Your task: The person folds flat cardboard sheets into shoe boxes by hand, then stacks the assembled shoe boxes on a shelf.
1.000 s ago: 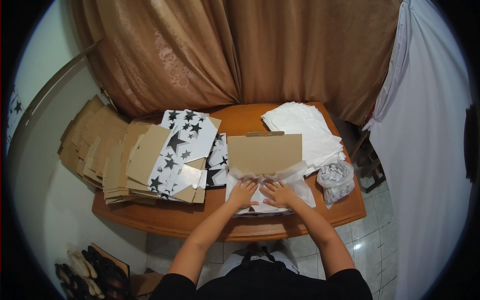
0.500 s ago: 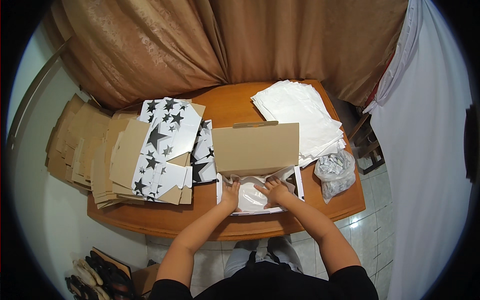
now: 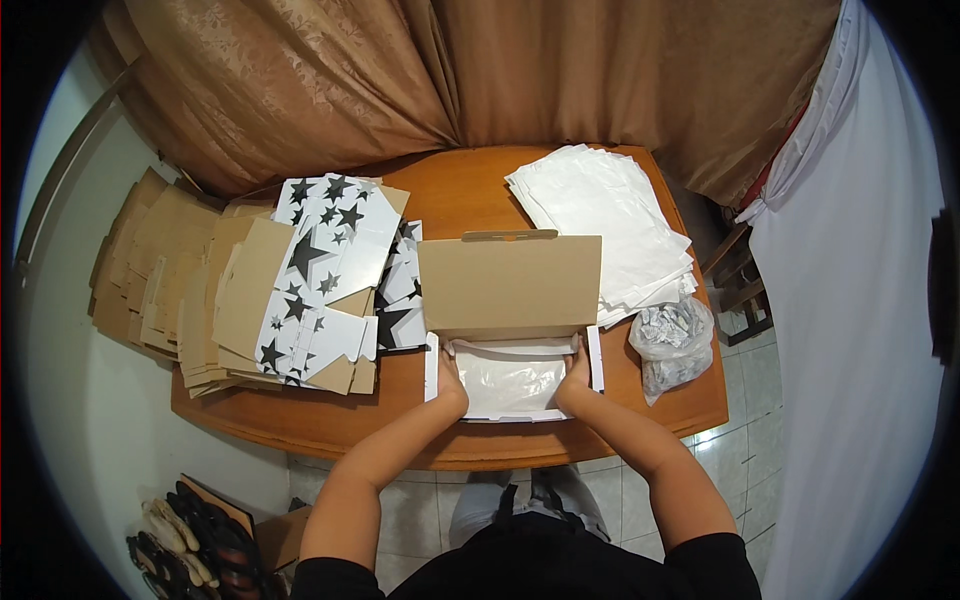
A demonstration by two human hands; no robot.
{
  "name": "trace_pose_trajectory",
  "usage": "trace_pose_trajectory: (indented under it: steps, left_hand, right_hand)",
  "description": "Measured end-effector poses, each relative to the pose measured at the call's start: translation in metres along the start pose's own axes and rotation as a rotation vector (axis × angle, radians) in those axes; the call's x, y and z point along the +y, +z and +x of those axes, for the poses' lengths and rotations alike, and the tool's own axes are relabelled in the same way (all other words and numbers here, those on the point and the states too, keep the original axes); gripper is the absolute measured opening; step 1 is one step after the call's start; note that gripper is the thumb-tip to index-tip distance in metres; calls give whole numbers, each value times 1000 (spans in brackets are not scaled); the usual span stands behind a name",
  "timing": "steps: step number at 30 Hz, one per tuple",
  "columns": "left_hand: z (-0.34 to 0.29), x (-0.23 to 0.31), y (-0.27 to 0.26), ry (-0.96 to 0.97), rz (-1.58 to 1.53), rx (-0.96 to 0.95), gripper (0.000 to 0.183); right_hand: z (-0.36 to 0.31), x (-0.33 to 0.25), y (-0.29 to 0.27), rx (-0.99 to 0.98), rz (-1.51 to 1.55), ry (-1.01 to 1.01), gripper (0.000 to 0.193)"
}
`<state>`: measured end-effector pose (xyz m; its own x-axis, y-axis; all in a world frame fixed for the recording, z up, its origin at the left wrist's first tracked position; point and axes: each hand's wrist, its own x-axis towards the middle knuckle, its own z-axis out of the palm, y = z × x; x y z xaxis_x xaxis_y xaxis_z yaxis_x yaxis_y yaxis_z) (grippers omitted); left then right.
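A cardboard box (image 3: 508, 285) stands on the table's near side, its brown lid raised at the far side and its outer walls white. White, slightly shiny sheet lining (image 3: 510, 380) covers the inside; what lies under it, if anything, is hidden. Along the box's left inner wall, my left hand (image 3: 450, 380) presses down with its fingers stretched out, partly out of sight. My right hand (image 3: 576, 370) does the same along the right inner wall, fingers pointing to the far corner. Neither hand appears to hold anything.
Left of the box lie stacked flat cardboard boxes (image 3: 250, 300), some white with black stars (image 3: 325, 260). A pile of white sheets (image 3: 605, 225) rests at the back right, beside a clear bag (image 3: 673, 350) of small packets. Shoes (image 3: 190, 540) sit on the floor.
Both hands have moved apart from the middle of the lining to the box's side walls. The lining's edges, which stood up crumpled, now lie flatter. The view has shifted slightly.
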<state>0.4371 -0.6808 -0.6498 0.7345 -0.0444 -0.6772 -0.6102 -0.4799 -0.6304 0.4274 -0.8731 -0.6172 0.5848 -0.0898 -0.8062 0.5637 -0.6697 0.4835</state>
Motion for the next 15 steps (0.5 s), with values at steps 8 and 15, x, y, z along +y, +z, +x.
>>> trace_pose_trajectory:
  steps: [8,15]
  left_hand:
    - [-8,-7,2,46,19,47,72]
    - [-14,-14,3,-27,-71,230,51]
  right_hand:
    - [2,5,-1,73,94,4,63]
    - [4,8,-6,136,201,53,50]
